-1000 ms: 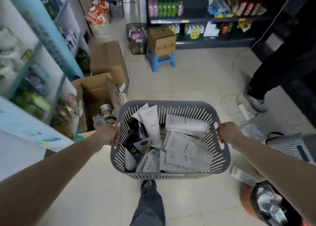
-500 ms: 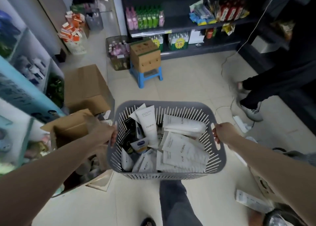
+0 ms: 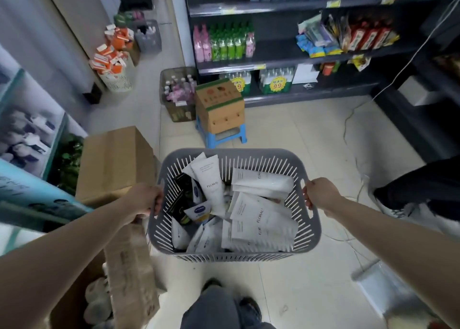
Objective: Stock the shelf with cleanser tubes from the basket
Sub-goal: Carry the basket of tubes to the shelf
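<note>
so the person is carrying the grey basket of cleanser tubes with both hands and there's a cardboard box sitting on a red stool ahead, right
Almost. The head view shows the left hand and right hand each gripping a side of the grey basket of cleanser tubes, and a cardboard box ahead sitting on a stool. But the stool is blue, not red.

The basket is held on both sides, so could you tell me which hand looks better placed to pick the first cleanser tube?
Probably the right hand: the white FLORAL tubes are piled on its side of the grey basket. The left hand sits nearer dark packets.
</note>
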The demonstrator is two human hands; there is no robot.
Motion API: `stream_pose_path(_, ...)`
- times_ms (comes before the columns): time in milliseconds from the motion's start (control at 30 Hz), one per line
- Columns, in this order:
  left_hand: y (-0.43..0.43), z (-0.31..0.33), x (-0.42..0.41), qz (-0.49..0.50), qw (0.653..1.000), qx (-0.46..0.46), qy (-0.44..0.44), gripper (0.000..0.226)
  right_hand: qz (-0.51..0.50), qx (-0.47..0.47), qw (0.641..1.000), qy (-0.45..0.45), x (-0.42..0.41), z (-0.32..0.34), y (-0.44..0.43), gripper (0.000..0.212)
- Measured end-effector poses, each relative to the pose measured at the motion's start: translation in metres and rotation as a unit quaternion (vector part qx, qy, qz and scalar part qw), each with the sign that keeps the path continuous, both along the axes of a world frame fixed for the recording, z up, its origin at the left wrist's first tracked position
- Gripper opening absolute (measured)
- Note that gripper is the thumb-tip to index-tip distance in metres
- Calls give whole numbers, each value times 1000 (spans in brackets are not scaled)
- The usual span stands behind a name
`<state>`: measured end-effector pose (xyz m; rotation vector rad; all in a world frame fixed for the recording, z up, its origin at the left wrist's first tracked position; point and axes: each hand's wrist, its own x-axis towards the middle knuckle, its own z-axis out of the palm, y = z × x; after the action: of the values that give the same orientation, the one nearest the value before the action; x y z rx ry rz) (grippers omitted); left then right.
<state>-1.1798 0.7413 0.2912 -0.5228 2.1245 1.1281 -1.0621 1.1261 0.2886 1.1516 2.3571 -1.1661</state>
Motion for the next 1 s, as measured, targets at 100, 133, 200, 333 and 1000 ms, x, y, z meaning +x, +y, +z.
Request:
stream_pose_path(100,12,1,-50,-21,1000,-10,3,34,-13,14,1000,2,-60,-2,14,33)
stream_pose_path(133,16,-1,-72,-26,1000,-8,6,35,-14,12,1000,4,-84,-4,20,33)
stream_pose_path(200,22,-5,-115,-48,998,-20,19,33,-22,8,1000,9,-126,-7,27,35)
stream_pose_path(333,34,-7,-202,-83,996,-13,35,38,-38,-3,999,1,-207,-11,39,31)
stream_pose_path(1000,126,-61,-549,37,998,-46,-27,41,22,-42,999,-19,-578,-52,139,26)
